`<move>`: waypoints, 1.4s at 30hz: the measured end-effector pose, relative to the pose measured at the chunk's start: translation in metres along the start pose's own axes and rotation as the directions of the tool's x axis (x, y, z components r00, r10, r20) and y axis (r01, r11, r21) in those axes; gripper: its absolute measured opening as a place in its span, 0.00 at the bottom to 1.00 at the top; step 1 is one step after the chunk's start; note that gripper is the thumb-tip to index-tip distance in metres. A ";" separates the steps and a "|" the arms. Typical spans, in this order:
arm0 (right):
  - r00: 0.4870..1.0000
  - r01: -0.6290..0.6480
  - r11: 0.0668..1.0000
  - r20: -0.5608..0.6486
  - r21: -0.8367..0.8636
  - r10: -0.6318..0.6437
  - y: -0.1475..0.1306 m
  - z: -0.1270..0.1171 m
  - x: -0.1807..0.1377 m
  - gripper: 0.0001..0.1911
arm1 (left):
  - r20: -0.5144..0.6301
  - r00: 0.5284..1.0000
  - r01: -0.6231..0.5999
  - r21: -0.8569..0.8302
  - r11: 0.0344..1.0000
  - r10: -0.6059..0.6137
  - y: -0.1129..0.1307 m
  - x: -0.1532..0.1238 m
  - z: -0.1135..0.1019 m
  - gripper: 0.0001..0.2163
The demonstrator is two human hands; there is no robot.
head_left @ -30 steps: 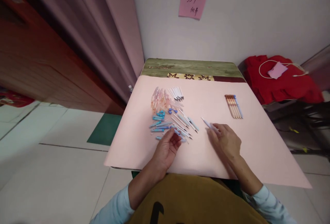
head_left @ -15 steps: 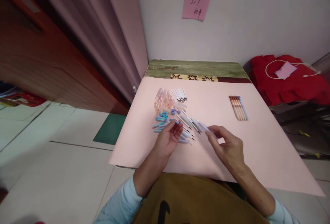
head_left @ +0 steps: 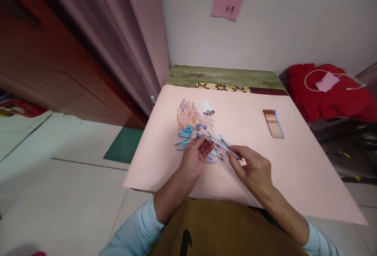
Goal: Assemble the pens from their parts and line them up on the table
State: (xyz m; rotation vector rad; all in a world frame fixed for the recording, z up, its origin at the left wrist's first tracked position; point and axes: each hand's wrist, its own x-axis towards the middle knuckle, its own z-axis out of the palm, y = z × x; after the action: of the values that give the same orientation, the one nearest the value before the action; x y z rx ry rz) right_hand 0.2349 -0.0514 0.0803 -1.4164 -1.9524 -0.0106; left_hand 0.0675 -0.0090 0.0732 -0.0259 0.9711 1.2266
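Between the thumb and fingers of my left hand [head_left: 194, 154] is a small blue pen cap [head_left: 207, 139], its end pointing right. My right hand [head_left: 251, 165] pinches a pale blue-violet pen barrel [head_left: 228, 149], whose far end reaches left toward the cap; a small gap seems to lie between them. Beneath and behind my hands lie loose pen parts: turquoise pieces [head_left: 185, 133], blue caps [head_left: 201, 126] and white refills [head_left: 217, 133] with dark tips. Part of this pile is hidden by my left hand.
Clear pinkish pen barrels [head_left: 187, 112] lie at the pile's back, beside a fan of white refills [head_left: 206, 106]. A row of several pens [head_left: 273, 123], brown-topped with one blue, lies to the right on the pink-covered table [head_left: 306, 177]. Red cloth [head_left: 332, 95] is beyond the right edge.
My right hand has moved left with the pen barrel, bringing its end closer to the cap. My left hand keeps the cap, shifted slightly right. The view has tilted a little.
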 end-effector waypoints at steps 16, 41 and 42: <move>0.998 0.053 0.998 -0.017 -0.014 -0.054 -0.004 0.001 -0.003 0.05 | 0.037 0.997 -0.071 0.023 0.997 0.071 -0.002 -0.001 -0.004 0.06; 0.995 0.032 0.990 -0.094 -0.138 -0.046 -0.006 0.002 0.001 0.09 | 0.169 0.985 0.012 0.059 0.998 -0.022 -0.019 -0.015 0.004 0.10; 0.995 0.026 0.987 -0.086 -0.157 -0.040 -0.006 0.002 0.001 0.10 | 0.180 0.984 0.005 0.068 0.998 -0.018 -0.020 -0.015 0.002 0.11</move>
State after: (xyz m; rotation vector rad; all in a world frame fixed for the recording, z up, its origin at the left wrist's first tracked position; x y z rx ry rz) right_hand 0.2285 -0.0521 0.0812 -1.4567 -1.9354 -0.2424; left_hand 0.0851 -0.0272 0.0744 0.1302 0.8519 1.1638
